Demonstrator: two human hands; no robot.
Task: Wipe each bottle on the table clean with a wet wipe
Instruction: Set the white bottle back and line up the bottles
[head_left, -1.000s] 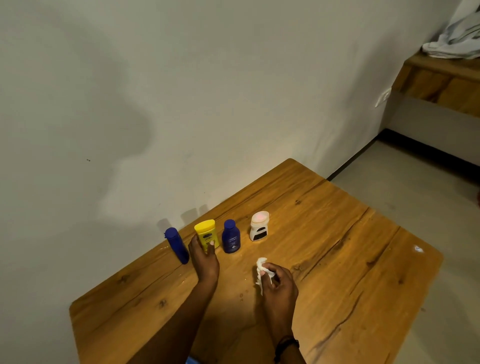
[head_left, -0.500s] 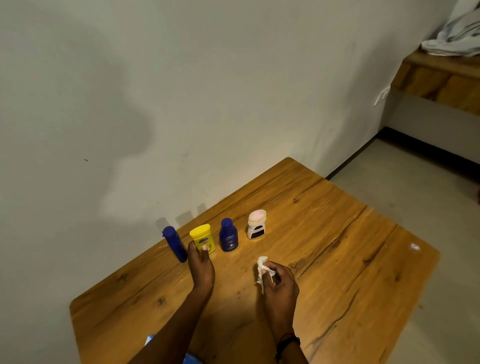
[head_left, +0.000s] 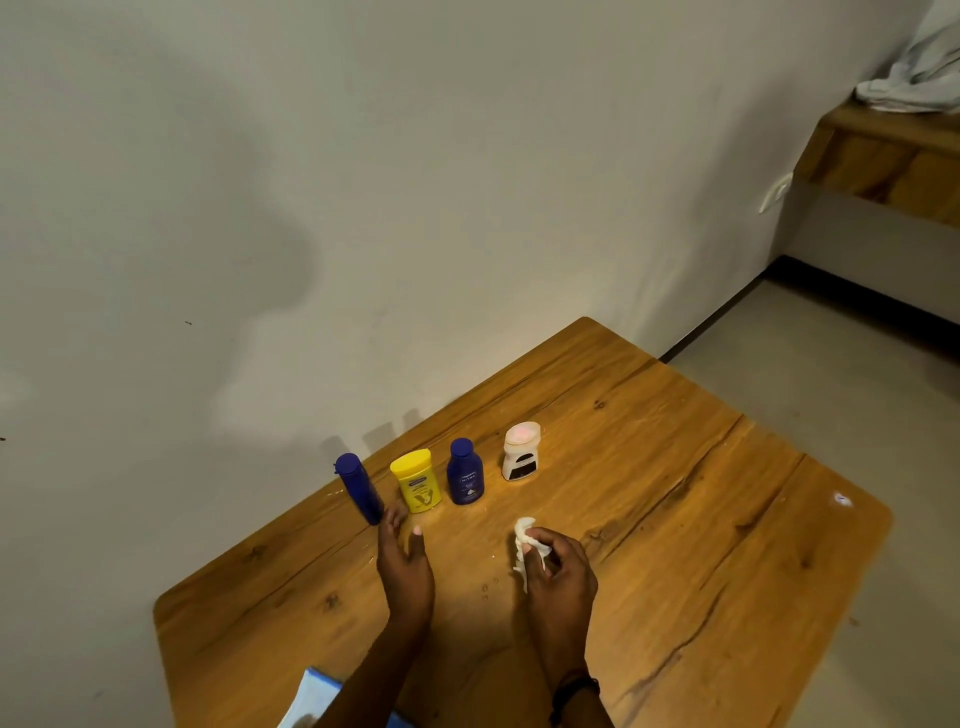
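Note:
Several bottles stand in a row near the wall on the wooden table (head_left: 675, 519): a tall slim blue bottle (head_left: 358, 487), a yellow bottle (head_left: 417, 481), a dark blue bottle (head_left: 465, 472) and a white bottle with a pale pink cap (head_left: 521, 451). My left hand (head_left: 402, 558) is just in front of the yellow and slim blue bottles, fingers apart, holding nothing. My right hand (head_left: 558, 569) is to the right and pinches a crumpled white wet wipe (head_left: 524, 545) above the table.
A light blue packet (head_left: 317, 699) lies at the table's near edge by my left forearm. The wall runs right behind the bottles. A wooden shelf (head_left: 883, 150) with a cloth on it is at the far right, with floor below.
My left hand set the yellow bottle down in the row, let go of it and drew back a little. My right hand has kept the wipe in about the same place.

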